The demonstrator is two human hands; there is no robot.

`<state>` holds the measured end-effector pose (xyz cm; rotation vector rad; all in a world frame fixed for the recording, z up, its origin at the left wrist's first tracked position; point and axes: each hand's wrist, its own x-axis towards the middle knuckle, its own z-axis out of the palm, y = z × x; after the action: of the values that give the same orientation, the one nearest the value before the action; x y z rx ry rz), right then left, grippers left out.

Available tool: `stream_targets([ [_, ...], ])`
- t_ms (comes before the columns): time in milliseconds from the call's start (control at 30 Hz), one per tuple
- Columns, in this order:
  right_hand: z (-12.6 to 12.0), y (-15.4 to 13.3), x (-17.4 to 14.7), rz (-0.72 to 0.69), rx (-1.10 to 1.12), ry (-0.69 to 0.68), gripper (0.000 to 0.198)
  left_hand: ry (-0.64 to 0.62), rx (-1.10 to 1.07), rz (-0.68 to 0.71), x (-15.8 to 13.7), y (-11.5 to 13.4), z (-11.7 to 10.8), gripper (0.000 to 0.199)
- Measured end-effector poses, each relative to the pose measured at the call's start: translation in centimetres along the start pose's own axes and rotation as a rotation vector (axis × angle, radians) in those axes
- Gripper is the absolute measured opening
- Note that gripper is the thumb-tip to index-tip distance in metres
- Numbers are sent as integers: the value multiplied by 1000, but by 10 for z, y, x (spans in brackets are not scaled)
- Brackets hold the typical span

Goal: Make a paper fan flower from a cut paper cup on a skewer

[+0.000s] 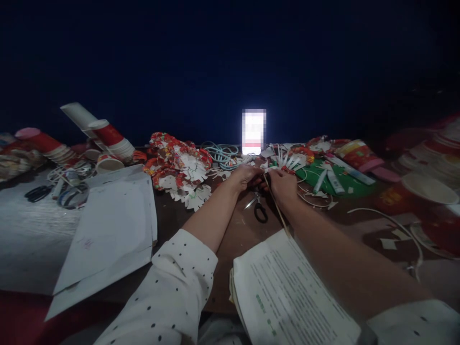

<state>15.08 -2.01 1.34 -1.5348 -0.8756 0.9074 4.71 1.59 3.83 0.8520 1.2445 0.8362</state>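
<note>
My left hand (248, 176) and my right hand (283, 184) meet over the far side of the table, fingers closed and almost touching. A thin pale strip (276, 203) runs from my right fingertips down toward an open printed book (283, 282). What my left fingers pinch is too small and dark to tell. Just below the hands lie scissors (261, 212) with black handles, partly hidden by shadow. Behind the hands stands a brightly lit phone (253, 132), its screen blurred out.
Red-and-white paper cut-outs (179, 163) are piled left of my hands. White sheets (115, 230) and stacked paper cups (113, 139) lie further left. On the right are white tubes (334, 182) on a green piece (354, 189), a curved white cord (406, 225) and more cups (427, 187).
</note>
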Motion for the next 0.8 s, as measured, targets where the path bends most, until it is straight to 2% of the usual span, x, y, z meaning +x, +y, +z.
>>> stream_targets([
  [267, -2, 3, 2, -38, 7, -16, 22, -22, -56, -42, 8, -5, 1, 9],
  [400, -7, -2, -2, -18, 4, -57, 22, -47, -90, -69, 5, -4, 2, 14],
  [633, -13, -2, -5, -54, 108, -237, 10, -78, -137, -98, 4, -1, -2, 16],
  [800, -10, 5, 1, -65, 111, -208, 10, -90, -140, -94, 7, -4, -3, 13],
])
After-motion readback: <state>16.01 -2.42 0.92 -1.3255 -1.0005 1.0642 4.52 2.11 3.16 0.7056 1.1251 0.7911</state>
